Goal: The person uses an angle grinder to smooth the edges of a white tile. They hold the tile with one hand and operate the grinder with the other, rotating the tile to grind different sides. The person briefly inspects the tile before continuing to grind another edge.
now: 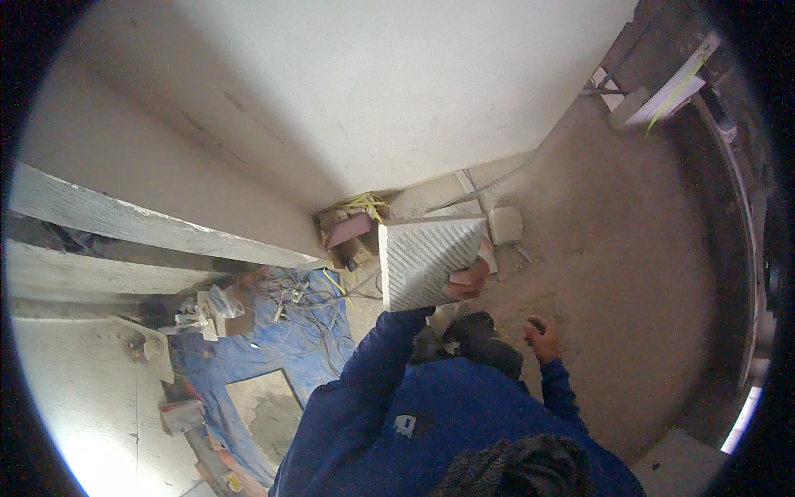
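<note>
My left hand (469,282) grips a square tile (426,261) by its right side, with fingers over the face. The tile is tilted up in front of me, and its visible face is coated with ridged, combed grey adhesive. Part of my left forearm disappears behind the tile's lower edge. Off to the right, my right hand (544,340) hangs low over the dusty floor, apart from the tile. Its fingers look loosely bent and parted, and I see nothing held in them. A pale block-like piece (505,225) lies on the floor just beyond the tile.
A white wall (397,91) rises ahead. Left of the tile stands an open box (349,236) of odds and ends with yellow strips. A blue sheet (248,356) at left bears tangled cables (290,290) and a mortar-smeared board (267,410). Dusty brown floor (613,265) stretches right.
</note>
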Demonstrator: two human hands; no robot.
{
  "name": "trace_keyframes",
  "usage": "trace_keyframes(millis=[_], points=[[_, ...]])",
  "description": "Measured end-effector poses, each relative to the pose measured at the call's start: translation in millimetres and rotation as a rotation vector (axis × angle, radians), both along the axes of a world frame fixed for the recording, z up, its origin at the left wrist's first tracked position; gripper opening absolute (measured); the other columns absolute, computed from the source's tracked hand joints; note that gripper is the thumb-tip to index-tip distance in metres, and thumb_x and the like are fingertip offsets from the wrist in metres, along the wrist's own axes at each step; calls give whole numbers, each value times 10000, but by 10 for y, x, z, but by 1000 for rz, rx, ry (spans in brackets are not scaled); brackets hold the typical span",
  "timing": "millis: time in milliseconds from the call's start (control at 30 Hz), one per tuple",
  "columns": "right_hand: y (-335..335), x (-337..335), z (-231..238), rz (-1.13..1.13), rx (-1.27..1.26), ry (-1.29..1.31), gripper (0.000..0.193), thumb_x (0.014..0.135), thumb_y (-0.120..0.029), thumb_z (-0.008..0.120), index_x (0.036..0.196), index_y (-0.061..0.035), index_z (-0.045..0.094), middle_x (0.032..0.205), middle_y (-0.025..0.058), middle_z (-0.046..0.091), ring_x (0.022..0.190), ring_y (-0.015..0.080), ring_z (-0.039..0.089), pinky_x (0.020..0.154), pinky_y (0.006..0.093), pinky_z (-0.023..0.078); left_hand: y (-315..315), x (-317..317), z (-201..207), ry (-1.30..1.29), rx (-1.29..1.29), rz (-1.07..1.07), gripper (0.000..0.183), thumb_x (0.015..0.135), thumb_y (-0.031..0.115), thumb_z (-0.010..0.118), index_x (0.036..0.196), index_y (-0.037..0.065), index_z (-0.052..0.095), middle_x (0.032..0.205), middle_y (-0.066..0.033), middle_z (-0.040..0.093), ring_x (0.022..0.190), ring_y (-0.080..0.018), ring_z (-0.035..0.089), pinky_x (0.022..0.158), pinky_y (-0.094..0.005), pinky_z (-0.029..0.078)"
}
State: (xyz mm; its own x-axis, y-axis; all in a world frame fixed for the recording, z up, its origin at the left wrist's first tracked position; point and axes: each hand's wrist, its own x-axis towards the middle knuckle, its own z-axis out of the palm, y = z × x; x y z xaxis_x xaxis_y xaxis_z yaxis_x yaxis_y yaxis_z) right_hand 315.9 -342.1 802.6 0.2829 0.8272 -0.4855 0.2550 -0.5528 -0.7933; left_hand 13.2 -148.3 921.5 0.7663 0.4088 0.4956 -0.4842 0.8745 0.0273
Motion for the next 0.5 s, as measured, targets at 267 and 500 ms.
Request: trace_keyframes(millis=[267, 500], points=[[12, 548, -65, -6, 49, 7, 371, 843, -284, 659, 1092, -15, 598, 901, 75, 627, 713, 151, 605, 634, 288, 504, 126, 491, 263, 362, 249, 203, 458, 908, 490, 451, 1068, 70, 538, 737, -29, 487, 520, -122, 428, 448, -260, 340], [171, 1705, -462, -23, 82, -6, 350, 842, -234, 648, 1091, 6, 594, 845, 86, 630, 672, 145, 603, 599, 272, 495, 752, 1397, 560, 891, 341, 737, 567, 756, 441, 728, 1071, -4, 569, 719, -59, 593, 553, -133, 553, 474, -247, 440]])
